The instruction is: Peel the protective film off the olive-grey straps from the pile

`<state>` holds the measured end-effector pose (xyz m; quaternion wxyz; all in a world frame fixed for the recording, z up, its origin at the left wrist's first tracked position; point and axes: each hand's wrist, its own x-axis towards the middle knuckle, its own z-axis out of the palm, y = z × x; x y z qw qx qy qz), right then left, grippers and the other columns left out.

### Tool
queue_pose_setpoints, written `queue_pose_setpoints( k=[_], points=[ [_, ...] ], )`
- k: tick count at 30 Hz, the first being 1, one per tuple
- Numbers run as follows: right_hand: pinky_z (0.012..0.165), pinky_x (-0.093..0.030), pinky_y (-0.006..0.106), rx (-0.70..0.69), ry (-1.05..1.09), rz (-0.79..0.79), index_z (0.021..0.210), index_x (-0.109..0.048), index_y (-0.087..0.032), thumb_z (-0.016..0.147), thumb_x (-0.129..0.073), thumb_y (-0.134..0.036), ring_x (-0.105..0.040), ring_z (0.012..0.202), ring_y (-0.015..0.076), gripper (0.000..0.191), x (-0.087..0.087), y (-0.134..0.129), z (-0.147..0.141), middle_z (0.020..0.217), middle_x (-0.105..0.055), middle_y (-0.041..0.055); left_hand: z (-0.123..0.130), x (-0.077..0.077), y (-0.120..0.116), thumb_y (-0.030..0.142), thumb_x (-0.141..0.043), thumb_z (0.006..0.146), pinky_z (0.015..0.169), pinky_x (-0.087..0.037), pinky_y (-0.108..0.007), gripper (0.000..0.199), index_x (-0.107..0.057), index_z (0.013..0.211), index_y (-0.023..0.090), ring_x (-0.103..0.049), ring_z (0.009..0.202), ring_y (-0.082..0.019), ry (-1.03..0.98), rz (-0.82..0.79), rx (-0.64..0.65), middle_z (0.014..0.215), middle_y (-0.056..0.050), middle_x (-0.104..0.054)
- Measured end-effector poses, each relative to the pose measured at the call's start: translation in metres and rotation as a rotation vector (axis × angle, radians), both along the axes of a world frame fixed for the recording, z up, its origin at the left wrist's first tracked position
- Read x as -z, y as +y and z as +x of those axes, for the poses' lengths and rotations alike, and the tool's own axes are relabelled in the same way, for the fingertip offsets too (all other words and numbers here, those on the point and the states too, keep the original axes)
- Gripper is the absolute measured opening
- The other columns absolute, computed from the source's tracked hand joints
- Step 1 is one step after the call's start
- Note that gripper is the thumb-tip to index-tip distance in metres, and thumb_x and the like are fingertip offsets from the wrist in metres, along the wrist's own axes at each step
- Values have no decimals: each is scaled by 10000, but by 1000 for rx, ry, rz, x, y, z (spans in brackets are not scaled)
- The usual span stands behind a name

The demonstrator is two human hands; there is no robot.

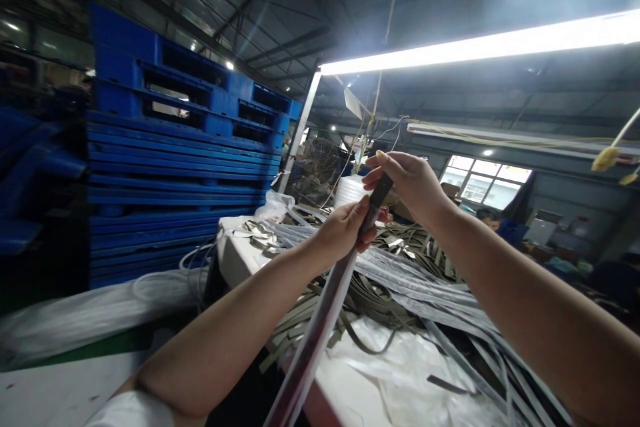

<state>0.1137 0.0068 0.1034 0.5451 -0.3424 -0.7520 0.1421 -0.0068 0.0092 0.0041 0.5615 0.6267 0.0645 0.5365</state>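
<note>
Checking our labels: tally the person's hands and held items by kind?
Bare left hand and right hand: 2
Flat dark strap: 1
Long clear plastic sleeve: 1
Total: 4
Loose olive-brown straps behind: too tangled to count, left out.

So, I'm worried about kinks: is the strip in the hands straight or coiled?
Straight, as far as it shows: the strip runs in one line from the left hand to the picture's bottom edge.

My left hand (354, 227) grips a dark strap (381, 192) in a clear sleeve (320, 323), my right hand (407, 180) at its top end; more straps (367, 295) and sleeves (425, 290) lie heaped on the white counter (234, 252), blue pallets (185, 167) stand stacked at left, a tube lamp (475, 45) glows overhead
</note>
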Motion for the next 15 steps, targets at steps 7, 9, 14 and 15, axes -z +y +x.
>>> queue_pose_setpoints(
  k=[7, 9, 14, 15],
  points=[
    [601, -512, 266, 81, -122, 68, 764, -716, -153, 824, -519, -734, -681, 589, 174, 617, 11, 3, 4, 659, -728, 63, -1, -5, -1, 671, -438, 916, 376, -226, -181, 602, -595, 825, 97, -330, 346, -50, 0, 20, -17, 456, 72, -398],
    [629, -516, 267, 105, -181, 103, 779, -717, -159, 845, -485, -734, -692, 626, 180, 623, 14, 4, 5, 690, -739, 63, -1, -5, -2, 664, -422, 926, 374, -221, -179, 598, -587, 812, 101, -317, 344, -46, -7, 14, -23, 456, 75, -389],
    [595, -505, 248, 130, -296, 106, 844, -726, -155, 883, -431, -717, -683, 633, 168, 636, 19, -1, 2, 760, -750, 60, -1, -5, -2, 674, -438, 911, 358, -220, -176, 585, -565, 756, 124, -308, 340, -45, -20, 12, -70, 448, 70, -400],
    [567, -496, 242, 136, -322, 90, 874, -732, -153, 890, -424, -711, -671, 607, 160, 637, 21, -3, 2, 770, -749, 57, -1, -5, -1, 669, -446, 909, 357, -225, -175, 578, -556, 734, 129, -314, 342, -46, -25, 24, -83, 445, 70, -396]
  ],
)
